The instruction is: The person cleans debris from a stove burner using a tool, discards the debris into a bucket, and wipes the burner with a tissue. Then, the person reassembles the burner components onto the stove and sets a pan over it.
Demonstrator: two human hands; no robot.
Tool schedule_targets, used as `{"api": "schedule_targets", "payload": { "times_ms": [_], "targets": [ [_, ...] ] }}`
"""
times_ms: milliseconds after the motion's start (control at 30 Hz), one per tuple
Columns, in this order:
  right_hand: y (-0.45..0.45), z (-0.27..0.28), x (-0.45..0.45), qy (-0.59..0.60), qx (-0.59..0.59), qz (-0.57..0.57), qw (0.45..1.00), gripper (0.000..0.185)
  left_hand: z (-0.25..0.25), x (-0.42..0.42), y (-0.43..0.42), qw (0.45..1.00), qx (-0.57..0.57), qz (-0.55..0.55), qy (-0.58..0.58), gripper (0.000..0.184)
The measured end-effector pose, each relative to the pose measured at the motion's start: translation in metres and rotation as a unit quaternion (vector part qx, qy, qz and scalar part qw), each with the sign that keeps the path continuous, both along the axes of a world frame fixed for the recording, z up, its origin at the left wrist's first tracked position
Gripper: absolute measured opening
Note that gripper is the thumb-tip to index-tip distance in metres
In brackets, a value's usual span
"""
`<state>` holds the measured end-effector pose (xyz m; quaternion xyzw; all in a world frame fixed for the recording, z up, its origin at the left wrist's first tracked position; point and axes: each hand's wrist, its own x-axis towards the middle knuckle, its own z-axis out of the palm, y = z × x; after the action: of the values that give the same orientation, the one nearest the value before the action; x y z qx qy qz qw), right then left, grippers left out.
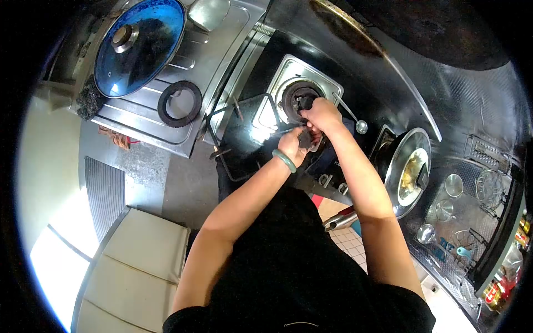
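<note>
Burner point(297, 95): R hand point(323, 115) at edge, fingers bent, can't tell if pinching; L hand point(291, 147) w/ fingers curled rd dark lump point(305, 139), nr blk pot stand point(274, 110).

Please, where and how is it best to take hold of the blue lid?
Probably by the knob, coming from straight above it, with fingers closing around its sides. The blue lid has its knob side facing the camera, and the knob stands out from its broad, smooth surface.
</note>
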<state>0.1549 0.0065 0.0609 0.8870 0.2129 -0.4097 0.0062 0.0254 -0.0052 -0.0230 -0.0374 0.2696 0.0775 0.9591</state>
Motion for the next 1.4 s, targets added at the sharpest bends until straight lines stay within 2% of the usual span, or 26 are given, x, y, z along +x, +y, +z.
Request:
{"api": "schedule_targets", "payload": {
  "times_ms": [33,133,233,367,500,533,567,600,667,700,767,867,1000,1200,1400],
  "targets": [
    [0.001,-0.001,0.002,0.020,0.005,0.001,1.000,0.027,0.001,-0.001,0.001,1.000,-0.002,0.008,-0.014,0.026],
    [-0.002,-0.014,0.007,0.059,0.048,-0.032,0.997,0.024,0.016,-0.001,0.006,0.998,0.009,-0.019,0.058,0.026],
    [-0.003,-0.021,0.011,0.081,0.056,-0.052,0.994,0.023,0.015,0.000,0.006,0.996,0.000,-0.034,0.083,0.026],
    [-0.008,-0.020,0.009,0.095,0.084,-0.098,0.987,0.021,0.012,-0.001,0.005,0.997,0.014,-0.034,0.063,0.026],
    [-0.024,0.007,-0.006,0.099,0.132,-0.095,0.982,0.020,-0.008,-0.004,0.000,0.998,0.022,-0.036,0.037,0.026],
    [-0.030,0.011,-0.012,0.110,0.115,-0.059,0.986,0.022,-0.002,-0.004,0.003,0.998,0.029,-0.044,0.035,0.026],
    [-0.036,0.017,-0.016,0.119,0.097,-0.024,0.988,0.023,0.005,-0.003,0.005,0.987,0.056,-0.092,0.121,0.029],
    [-0.039,0.020,-0.017,0.129,0.079,0.010,0.988,0.025,0.004,-0.002,0.005,0.990,0.048,-0.080,0.102,0.029],
    [-0.033,0.028,-0.014,0.077,0.132,-0.066,0.986,0.023,0.004,-0.003,0.005,0.996,0.035,-0.056,0.067,0.031],
    [-0.031,0.023,-0.009,0.035,0.134,-0.056,0.989,0.023,0.001,-0.003,0.005,0.998,0.033,-0.050,0.036,0.032],
    [-0.029,0.004,0.003,-0.033,0.116,-0.037,0.992,0.024,0.010,-0.001,0.007,0.997,0.013,-0.049,0.064,0.032],
    [-0.019,0.000,-0.003,-0.042,0.075,-0.028,0.996,0.024,0.001,0.000,0.002,0.998,0.011,-0.040,0.051,0.029],
    [-0.018,-0.022,-0.011,-0.079,0.089,-0.047,0.992,0.025,0.001,-0.004,0.002,0.998,0.013,-0.023,0.056,0.026],
    [-0.020,-0.031,-0.009,-0.006,0.128,-0.114,0.985,0.021,-0.006,-0.003,-0.001,0.999,0.010,-0.012,0.050,0.027],
    [-0.032,0.009,-0.011,0.041,0.137,-0.057,0.988,0.021,-0.004,-0.006,0.002,0.997,0.021,-0.051,0.056,0.029]
  ]
}}
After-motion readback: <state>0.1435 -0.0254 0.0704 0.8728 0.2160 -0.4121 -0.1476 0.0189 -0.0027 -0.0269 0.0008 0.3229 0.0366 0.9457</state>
